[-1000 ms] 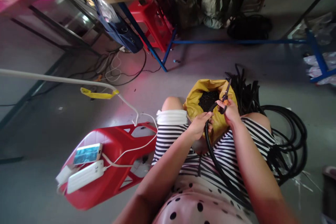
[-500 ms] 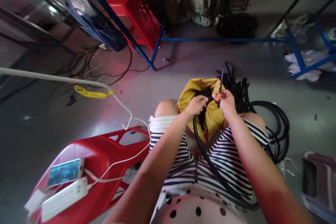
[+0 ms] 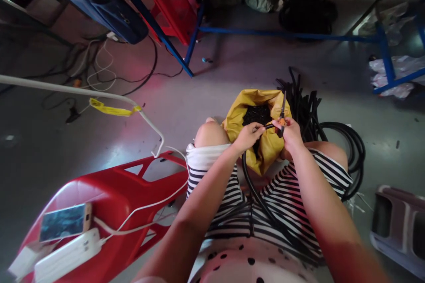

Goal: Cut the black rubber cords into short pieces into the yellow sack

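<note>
On a grey workshop floor (image 3: 232, 79) a person is sitting with a yellow bag (image 3: 265, 146) between the knees; the left hand (image 3: 247, 136) is pinching the black tube (image 3: 257, 194), the right hand (image 3: 290, 132) is gripping scissors (image 3: 282, 112); the tube end is pointing right toward the blades, its length running down over the lap; better to keep it taut and the cut square.

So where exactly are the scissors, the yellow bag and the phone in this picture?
scissors (image 3: 282, 117): head view, on the blades near the orange handle in the right hand.
yellow bag (image 3: 237, 119): head view, on its left wall, between the knees.
phone (image 3: 64, 222): head view, on its screen, lying on the red stool.
</note>
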{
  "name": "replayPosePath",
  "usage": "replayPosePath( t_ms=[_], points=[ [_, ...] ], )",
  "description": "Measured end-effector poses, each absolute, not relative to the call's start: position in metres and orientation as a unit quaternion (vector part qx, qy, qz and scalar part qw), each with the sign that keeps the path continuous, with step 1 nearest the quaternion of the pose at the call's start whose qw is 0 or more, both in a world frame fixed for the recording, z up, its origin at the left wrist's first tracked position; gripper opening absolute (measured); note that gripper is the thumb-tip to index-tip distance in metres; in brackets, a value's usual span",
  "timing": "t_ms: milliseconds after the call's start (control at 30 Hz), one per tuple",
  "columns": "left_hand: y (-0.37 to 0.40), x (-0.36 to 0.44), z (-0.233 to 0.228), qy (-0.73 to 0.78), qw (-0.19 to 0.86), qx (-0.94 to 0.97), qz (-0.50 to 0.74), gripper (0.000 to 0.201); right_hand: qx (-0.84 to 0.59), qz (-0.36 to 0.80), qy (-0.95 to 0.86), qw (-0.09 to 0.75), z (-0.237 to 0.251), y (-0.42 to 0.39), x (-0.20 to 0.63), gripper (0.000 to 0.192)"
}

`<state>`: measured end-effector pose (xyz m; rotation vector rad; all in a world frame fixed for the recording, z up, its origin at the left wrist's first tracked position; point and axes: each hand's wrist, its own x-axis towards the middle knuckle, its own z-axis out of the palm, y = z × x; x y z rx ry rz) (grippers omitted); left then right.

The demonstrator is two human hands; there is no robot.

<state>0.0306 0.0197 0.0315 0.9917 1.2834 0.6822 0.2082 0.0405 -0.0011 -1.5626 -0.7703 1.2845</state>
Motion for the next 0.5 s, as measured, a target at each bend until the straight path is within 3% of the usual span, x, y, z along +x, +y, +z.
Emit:
replayPosePath(
  t_ms=[233,367,500],
  points=[
    [0.014,0.004,0.024,0.595,0.523,0.543,0.277,0.01,-0.64,0.549,-0.337,0.418,0.007,0.031,0.189,0.069],
    [0.014,-0.008,0.016,0.599,0.51,0.518,0.336,0.005,-0.65,0.514,-0.364,0.426,0.016,0.013,0.193,0.07],
    [0.015,-0.021,0.019,0.608,0.495,0.482,0.391,0.011,-0.639,0.559,-0.345,0.4,0.025,-0.027,0.193,0.067]
  ],
)
